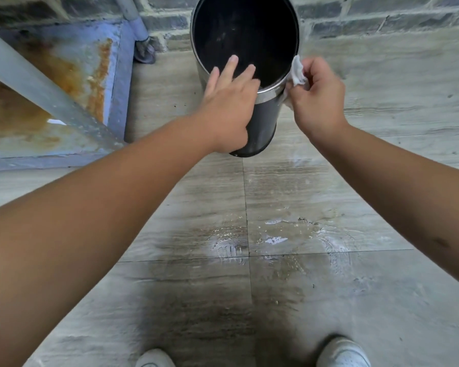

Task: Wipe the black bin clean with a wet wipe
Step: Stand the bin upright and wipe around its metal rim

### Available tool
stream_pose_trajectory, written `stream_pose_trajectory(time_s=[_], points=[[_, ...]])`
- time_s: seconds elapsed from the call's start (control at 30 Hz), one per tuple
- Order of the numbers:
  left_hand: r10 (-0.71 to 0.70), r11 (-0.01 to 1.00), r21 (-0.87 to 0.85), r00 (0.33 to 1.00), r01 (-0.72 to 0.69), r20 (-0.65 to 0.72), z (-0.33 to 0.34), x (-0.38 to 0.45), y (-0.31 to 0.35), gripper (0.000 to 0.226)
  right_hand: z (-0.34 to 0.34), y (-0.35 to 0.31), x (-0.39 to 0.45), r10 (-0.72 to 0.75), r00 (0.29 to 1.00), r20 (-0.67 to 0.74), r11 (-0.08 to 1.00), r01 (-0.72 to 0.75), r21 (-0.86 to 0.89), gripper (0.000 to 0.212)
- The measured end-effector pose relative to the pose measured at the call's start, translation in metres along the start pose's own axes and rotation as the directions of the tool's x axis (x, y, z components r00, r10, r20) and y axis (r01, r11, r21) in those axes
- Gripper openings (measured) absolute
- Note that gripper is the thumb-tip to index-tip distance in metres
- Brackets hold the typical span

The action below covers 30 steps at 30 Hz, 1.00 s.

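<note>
A round black bin (pixel 263 123) with a shiny metal rim stands on the tiled floor near a brick wall, its dark inside facing me. My left hand (pixel 228 102) grips the near left part of the rim, fingers reaching over into the opening. A crumpled white wet wipe (pixel 297 71) is pinched in my right hand (pixel 318 99) and pressed against the outer right side of the bin, just at the rim.
A rusty blue metal frame (pixel 64 83) with a grey slanted bar stands at the left. A grey pipe (pixel 137 25) runs down the brick wall (pixel 382 14). The tiled floor (pixel 276 234) shows wet patches. My white shoes (pixel 342 353) show at the bottom.
</note>
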<state>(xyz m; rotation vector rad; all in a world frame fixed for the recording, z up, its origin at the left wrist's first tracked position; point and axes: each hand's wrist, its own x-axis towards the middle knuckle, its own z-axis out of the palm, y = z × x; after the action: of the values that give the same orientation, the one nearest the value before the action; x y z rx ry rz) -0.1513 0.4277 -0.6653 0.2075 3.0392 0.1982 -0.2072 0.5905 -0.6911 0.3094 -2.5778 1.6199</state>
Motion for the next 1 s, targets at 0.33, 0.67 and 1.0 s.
stream_pose_trajectory(time_s=[0.33, 0.67, 1.0], points=[[-0.056, 0.830, -0.548, 0.993, 0.106, 0.107, -0.015, 0.000, -0.018, 0.090, 0.033, -0.018, -0.031, -0.066, 0.997, 0.031, 0.997, 0.065, 0.028, 0.016], [-0.020, 0.489, -0.872, 1.000, 0.010, 0.001, -0.033, -0.015, -0.046, 0.074, 0.060, -0.058, -0.043, 0.002, 0.965, 0.262, 0.968, -0.068, 0.243, 0.019], [0.103, 0.995, 0.026, 0.983, -0.101, -0.151, -0.033, -0.001, -0.085, 0.028, 0.027, -0.044, -0.050, 0.372, 0.925, 0.081, 0.799, -0.363, 0.479, 0.015]])
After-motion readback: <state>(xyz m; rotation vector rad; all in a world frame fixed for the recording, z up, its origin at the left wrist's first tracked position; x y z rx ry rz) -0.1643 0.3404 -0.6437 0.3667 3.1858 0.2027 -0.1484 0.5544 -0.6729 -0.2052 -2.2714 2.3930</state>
